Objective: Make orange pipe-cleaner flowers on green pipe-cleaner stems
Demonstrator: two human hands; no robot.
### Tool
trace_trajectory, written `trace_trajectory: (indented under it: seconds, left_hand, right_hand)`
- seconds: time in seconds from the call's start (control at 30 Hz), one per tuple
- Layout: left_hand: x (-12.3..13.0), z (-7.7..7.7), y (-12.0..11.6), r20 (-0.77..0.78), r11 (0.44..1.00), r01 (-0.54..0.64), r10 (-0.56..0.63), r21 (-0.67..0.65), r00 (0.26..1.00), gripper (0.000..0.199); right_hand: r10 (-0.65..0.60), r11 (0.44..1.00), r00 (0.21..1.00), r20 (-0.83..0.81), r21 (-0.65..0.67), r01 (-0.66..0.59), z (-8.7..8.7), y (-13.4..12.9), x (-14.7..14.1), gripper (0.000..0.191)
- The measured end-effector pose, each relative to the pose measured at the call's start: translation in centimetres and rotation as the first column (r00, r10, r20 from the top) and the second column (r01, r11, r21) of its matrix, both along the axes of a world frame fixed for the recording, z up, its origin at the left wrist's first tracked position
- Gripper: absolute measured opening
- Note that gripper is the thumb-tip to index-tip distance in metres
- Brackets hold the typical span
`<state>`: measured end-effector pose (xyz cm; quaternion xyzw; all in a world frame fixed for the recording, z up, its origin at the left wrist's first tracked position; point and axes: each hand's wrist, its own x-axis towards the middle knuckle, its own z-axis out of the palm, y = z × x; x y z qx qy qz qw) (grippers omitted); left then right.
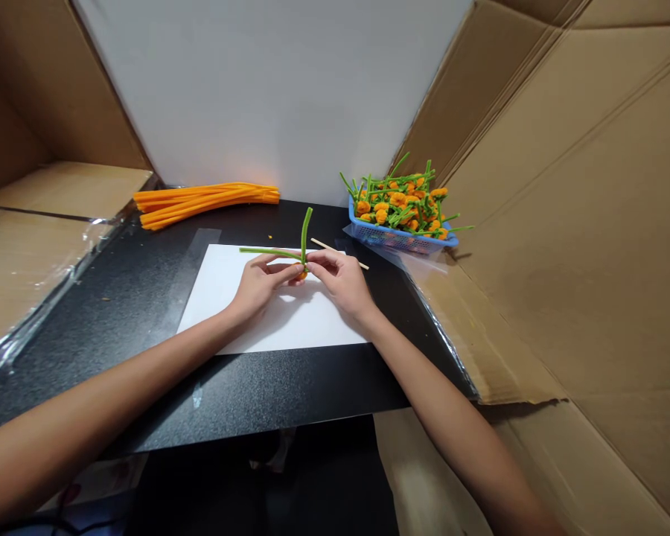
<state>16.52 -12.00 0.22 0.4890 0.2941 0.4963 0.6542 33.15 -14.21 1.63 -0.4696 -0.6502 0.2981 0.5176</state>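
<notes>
Between my two hands, just over a white sheet (268,327), is a small orange pipe-cleaner pumpkin (302,275) with green pipe-cleaner stems (305,231). One green stem stands up; the other sticks out to the left above my fingers. My left hand (262,281) pinches the piece from the left, thumb on the orange part. From the right, my right hand (340,279) is closed at the base of the green stems, thumb and forefinger together. My fingers hide much of the orange part. A thin wooden stick (357,262) lies just beyond my right hand.
A bundle of orange pipe cleaners (201,202) lies at the back left of the black table (246,394). At the back right stands a blue basket (402,238) heaped with several orange-and-green pieces. Cardboard walls (592,186) rise on both sides.
</notes>
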Motion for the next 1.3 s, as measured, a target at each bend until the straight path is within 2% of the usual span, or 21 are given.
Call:
trace_trajectory:
  seconds: [0.1, 0.27, 0.4, 0.6, 0.77, 0.87, 0.93, 1.13, 1.3]
  left_hand:
    - [0.0, 0.0, 0.1, 0.028, 1.0, -0.019, 0.02, -0.021, 0.999, 0.029]
    - [-0.1, 0.1, 0.0, 0.005, 0.998, -0.021, 0.021, -0.051, 1.0, 0.039]
    - [-0.1, 0.2, 0.0, 0.0, 0.997, -0.016, 0.016, -0.075, 1.0, 0.036]
    - [0.0, 0.3, 0.1, 0.019, 0.995, -0.035, 0.037, -0.098, 0.999, 0.036]
    - [-0.1, -0.1, 0.1, -0.024, 1.0, 0.009, -0.009, -0.012, 1.0, 0.036]
    - [-0.2, -0.3, 0.1, -0.071, 0.998, -0.029, 0.033, 0.05, 0.997, 0.031]
    - [-0.2, -0.4, 0.1, -0.075, 0.997, -0.069, 0.072, 0.042, 0.995, 0.028]
    - [-0.2, -0.5, 0.1, -0.114, 0.996, -0.061, 0.068, 0.065, 0.991, 0.027]
    - [-0.2, -0.4, -0.1, -0.144, 0.984, -0.153, 0.165, 0.091, 0.976, 0.021]
  right_hand:
    - [-0.036, 0.999, 0.999, -0.038, -0.005, 0.036, -0.1, -0.1, 0.0, 0.014]
    - [0.018, 0.999, 0.997, -0.079, -0.03, -0.02, -0.3, 0.0, 0.2, 0.015]
    - [0.0, 1.0, 0.995, -0.1, -0.023, -0.002, -0.5, 0.1, 0.1, 0.011]
    - [-0.06, 0.996, 0.998, 0.024, 0.065, 0.058, -0.3, -0.1, 0.1, 0.006]
    - [-0.096, 0.987, 0.985, 0.142, 0.143, 0.076, -0.1, -0.2, 0.3, 0.007]
    - [-0.098, 0.982, 0.976, 0.197, 0.18, 0.062, 0.0, -0.2, 0.3, 0.008]
    - [-0.098, 0.981, 0.971, 0.217, 0.187, 0.058, 0.0, -0.3, 0.2, 0.009]
    - [-0.104, 0.986, 0.958, 0.267, 0.157, 0.063, 0.7, -0.7, -0.1, 0.011]
    - [-0.125, 0.991, 0.969, 0.211, 0.075, 0.111, 0.7, -0.7, -0.8, 0.01]
